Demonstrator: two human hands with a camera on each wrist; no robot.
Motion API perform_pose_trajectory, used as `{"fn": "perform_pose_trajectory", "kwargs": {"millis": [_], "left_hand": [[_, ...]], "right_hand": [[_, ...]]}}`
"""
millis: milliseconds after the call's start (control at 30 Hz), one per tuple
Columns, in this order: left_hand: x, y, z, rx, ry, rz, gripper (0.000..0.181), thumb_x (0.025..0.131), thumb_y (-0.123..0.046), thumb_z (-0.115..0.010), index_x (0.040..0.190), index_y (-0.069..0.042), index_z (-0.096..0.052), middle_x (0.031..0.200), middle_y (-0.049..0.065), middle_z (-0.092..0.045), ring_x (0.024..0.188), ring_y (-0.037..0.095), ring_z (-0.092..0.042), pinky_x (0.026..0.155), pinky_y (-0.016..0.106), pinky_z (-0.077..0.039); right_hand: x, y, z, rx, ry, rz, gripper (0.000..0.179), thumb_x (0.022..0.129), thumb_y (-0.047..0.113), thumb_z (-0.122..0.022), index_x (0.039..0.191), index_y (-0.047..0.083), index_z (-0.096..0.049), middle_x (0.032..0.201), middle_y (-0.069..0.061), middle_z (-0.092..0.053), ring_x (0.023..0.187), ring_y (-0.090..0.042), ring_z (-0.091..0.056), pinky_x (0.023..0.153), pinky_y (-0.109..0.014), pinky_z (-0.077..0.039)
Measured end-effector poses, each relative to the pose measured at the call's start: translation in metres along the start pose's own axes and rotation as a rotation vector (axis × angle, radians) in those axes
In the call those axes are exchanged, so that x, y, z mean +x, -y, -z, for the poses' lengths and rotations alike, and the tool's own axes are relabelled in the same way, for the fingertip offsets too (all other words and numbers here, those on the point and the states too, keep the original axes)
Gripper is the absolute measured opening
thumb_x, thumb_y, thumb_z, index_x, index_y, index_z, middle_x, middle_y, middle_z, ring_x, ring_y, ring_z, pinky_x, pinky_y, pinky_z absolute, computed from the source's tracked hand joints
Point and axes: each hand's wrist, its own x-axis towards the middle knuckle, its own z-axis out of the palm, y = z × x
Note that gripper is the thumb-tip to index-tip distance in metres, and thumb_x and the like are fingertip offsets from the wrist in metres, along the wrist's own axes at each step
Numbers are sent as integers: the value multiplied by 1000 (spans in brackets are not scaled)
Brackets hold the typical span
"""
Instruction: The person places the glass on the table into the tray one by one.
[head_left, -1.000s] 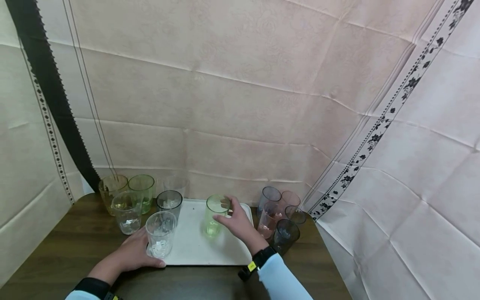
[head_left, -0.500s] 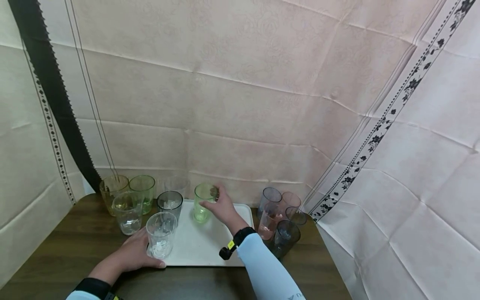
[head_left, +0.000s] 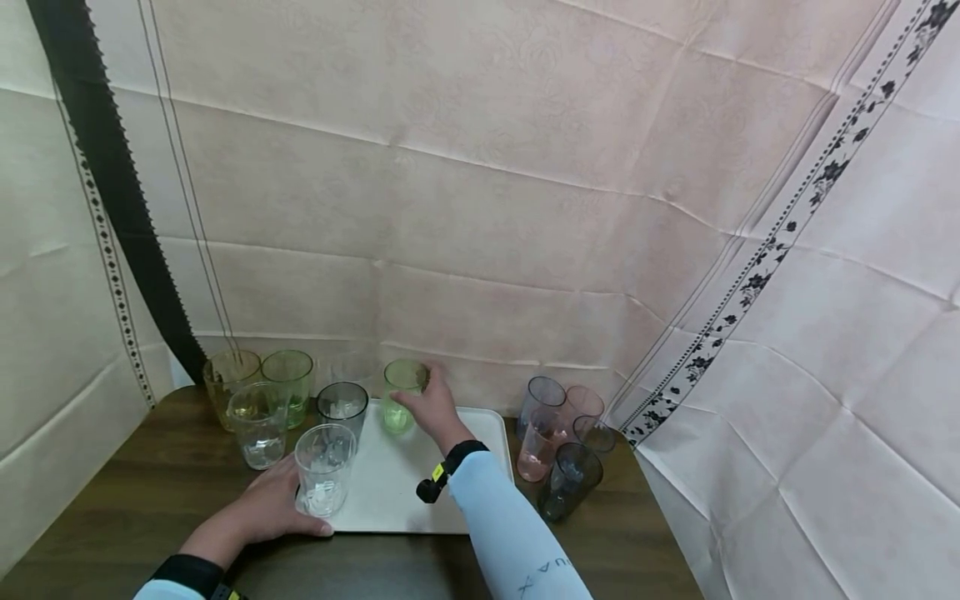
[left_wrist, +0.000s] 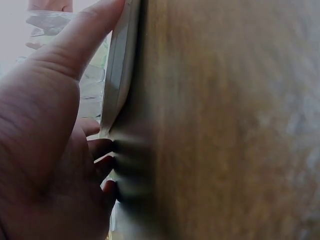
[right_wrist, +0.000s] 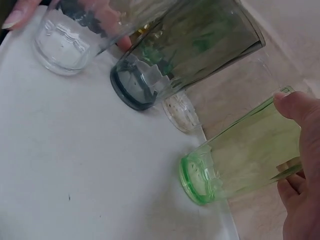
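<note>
My right hand (head_left: 437,408) grips a green glass (head_left: 397,414) near its rim, at the back of the white tray (head_left: 442,504). In the right wrist view the green glass (right_wrist: 245,155) leans in the picture, thumb on one side and fingers on the other, its base over the tray. My left hand (head_left: 262,507) holds the tray's front left corner, thumb along the front edge and fingers by the left side. Beside that hand stands a clear glass (head_left: 324,483) on the tray, with a smoky grey glass (head_left: 343,408) behind it.
Left of the tray stand an amber glass (head_left: 225,392), another green glass (head_left: 294,396) and a clear glass (head_left: 258,429). Several grey, blue and pink glasses, including a dark one (head_left: 567,487), cluster at the right. A hanging cloth (head_left: 480,250) backs the wooden table (head_left: 112,500).
My right hand has carried the green glass leftward and back, toward the tray's rear edge near the grey glass. My left hand stays at the tray corner.
</note>
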Motion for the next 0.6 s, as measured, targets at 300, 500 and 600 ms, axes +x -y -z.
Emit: {"fn": "perform_pose_trajectory", "kwargs": {"millis": [300, 500, 600], "left_hand": [[1, 1, -2, -20, 8, 25, 140, 61, -80, -82, 160, 5, -33, 161, 34, -30, 144, 55, -27, 109, 74, -29], [1, 3, -4, -21, 24, 46, 142, 61, -81, -81, 161, 5, -29, 162, 35, -27, 144, 56, -24, 110, 75, -26], [1, 4, -3, -25, 30, 53, 141, 61, -79, -82, 161, 5, -29, 162, 35, -27, 144, 57, -24, 110, 76, -26]], "right_hand": [[5, 4, -8, 22, -6, -14, 90, 87, 41, -83, 158, 13, -35, 156, -9, -46, 141, -23, -43, 115, -43, -41], [4, 7, -12, 56, -8, -3, 90, 87, 36, -84, 158, 14, -34, 154, -7, -47, 139, -24, -45, 114, -43, -42], [4, 8, -14, 48, -12, -4, 89, 87, 37, -84, 158, 15, -35, 153, -6, -47, 138, -23, -46, 113, -43, -42]]}}
